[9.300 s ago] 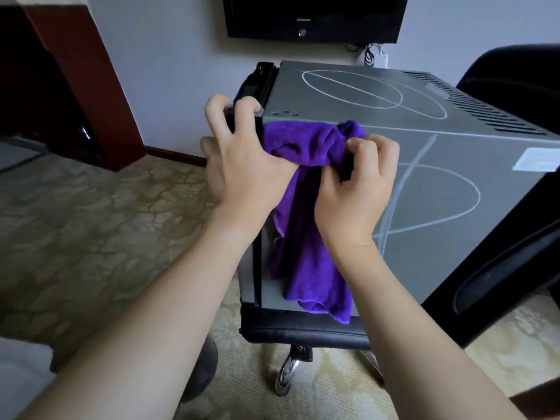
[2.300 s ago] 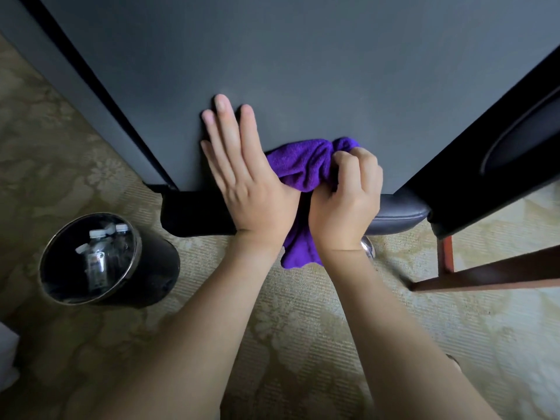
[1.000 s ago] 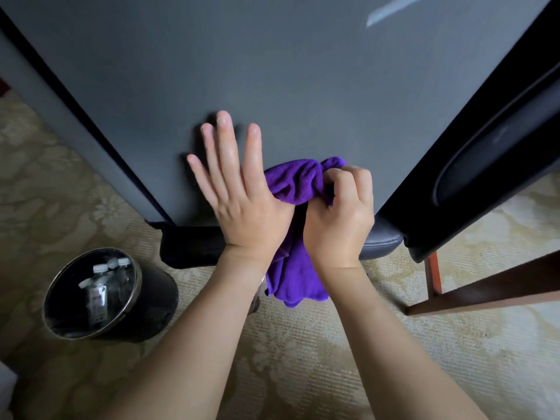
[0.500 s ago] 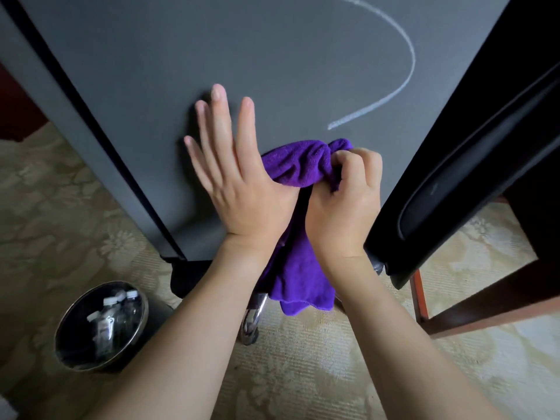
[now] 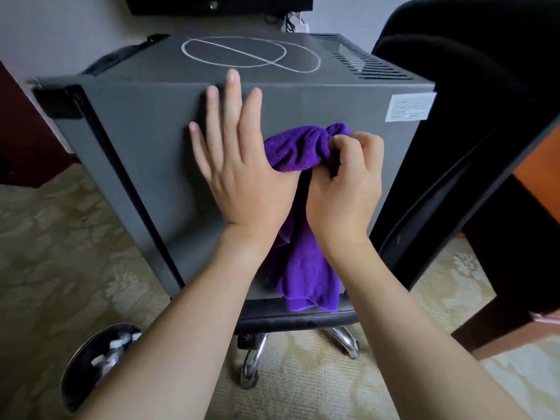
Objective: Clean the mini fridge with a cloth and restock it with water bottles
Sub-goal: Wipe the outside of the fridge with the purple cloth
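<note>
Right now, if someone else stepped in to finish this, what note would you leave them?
Left hand: flat, fingers straight, pressed on the fridge side. Right hand: grips the purple cloth against that side. The fridge sits on a chair seat, door shut. Bottles lie in the bin on the floor. Done: nothing I can confirm; wiping is under way. Left: inside, then restocking.

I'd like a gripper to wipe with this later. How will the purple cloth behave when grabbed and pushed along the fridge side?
Probably floppy: the cloth bunches in the right hand while its free end hangs limp down the fridge. Its fuzzy pile likely grips rather than slips. It looks light, so it may fold over when pushed.
</note>
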Demonstrator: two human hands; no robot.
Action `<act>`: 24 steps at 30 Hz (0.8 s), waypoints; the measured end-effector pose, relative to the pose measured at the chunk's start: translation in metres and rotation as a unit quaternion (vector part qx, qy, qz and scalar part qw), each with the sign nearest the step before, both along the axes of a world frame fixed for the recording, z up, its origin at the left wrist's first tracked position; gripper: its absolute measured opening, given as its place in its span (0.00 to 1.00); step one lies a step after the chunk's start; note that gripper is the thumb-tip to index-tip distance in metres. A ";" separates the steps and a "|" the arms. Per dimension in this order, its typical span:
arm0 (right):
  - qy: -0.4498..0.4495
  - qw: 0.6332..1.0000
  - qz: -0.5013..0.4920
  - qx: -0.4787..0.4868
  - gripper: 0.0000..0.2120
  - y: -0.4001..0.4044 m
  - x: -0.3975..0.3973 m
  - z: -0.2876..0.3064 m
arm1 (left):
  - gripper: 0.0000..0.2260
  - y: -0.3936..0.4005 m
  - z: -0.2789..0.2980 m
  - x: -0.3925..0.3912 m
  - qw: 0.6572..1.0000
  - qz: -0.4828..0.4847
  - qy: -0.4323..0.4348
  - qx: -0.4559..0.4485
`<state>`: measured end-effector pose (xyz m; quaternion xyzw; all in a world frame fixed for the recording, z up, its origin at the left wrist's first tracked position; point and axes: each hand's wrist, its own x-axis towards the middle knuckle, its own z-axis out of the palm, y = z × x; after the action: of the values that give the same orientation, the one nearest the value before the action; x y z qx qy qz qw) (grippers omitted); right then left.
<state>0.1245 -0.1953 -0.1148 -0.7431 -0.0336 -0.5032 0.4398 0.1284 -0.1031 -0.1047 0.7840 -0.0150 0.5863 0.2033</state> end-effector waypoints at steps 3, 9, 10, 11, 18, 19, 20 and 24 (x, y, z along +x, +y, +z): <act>0.005 1.000 -0.006 -0.003 0.13 -0.006 0.002 0.026 | 0.31 -0.005 0.024 0.003 1.000 -0.014 -0.001 -0.001; -0.013 1.000 -0.011 0.010 0.11 -0.017 0.005 0.070 | 0.24 -0.012 0.065 0.015 0.998 -0.053 -0.023 -0.005; -0.015 1.000 -0.014 0.010 0.11 -0.019 0.006 0.074 | 0.22 -0.012 0.068 0.018 0.998 -0.060 -0.024 -0.001; -0.013 1.000 -0.016 0.009 0.11 -0.020 0.006 0.076 | 0.20 -0.013 0.070 0.021 0.998 -0.066 -0.021 0.003; -0.008 0.999 -0.034 -0.021 0.11 -0.025 0.005 0.066 | 0.12 -0.015 0.050 0.022 0.998 -0.063 0.009 0.025; -0.005 0.999 -0.037 -0.023 0.11 -0.026 0.005 0.061 | 0.13 -0.016 0.046 0.020 0.998 -0.057 0.015 0.030; -0.003 0.999 -0.040 -0.025 0.11 -0.027 0.005 0.055 | 0.14 -0.017 0.042 0.018 0.998 -0.052 0.024 0.038; 0.010 0.998 -0.044 -0.033 0.12 -0.031 0.004 0.024 | 0.28 -0.022 0.019 0.009 0.994 -0.050 0.071 0.061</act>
<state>0.1289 -0.2263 -0.0906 -0.7631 -0.0130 -0.5130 0.3928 0.1372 -0.1249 -0.0859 0.8327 -0.0757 0.5164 0.1850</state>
